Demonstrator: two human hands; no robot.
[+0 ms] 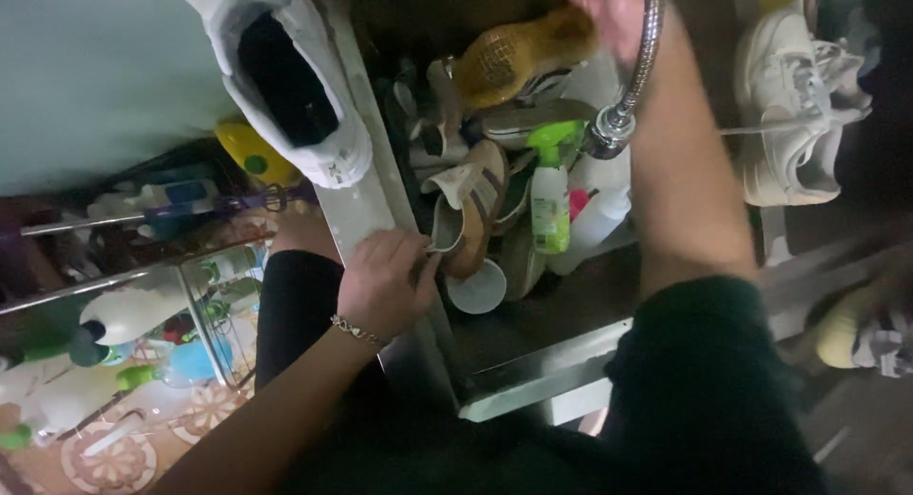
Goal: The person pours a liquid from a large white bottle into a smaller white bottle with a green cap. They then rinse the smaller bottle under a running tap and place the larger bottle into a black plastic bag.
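From the head view, the left hand (385,284) pinches the heel edge of a tan shoe with brown stripes (471,205), which lies in a sink (533,367) crowded with shoes. Just right of that hand sits a white cup (478,288), and beyond it a green-topped spray bottle (550,186). The right hand (609,15), blurred at the top edge, is at a metal shower hose (639,72); its grip cannot be told. Above the left hand a white sneaker (285,77) rests on the sink's edge.
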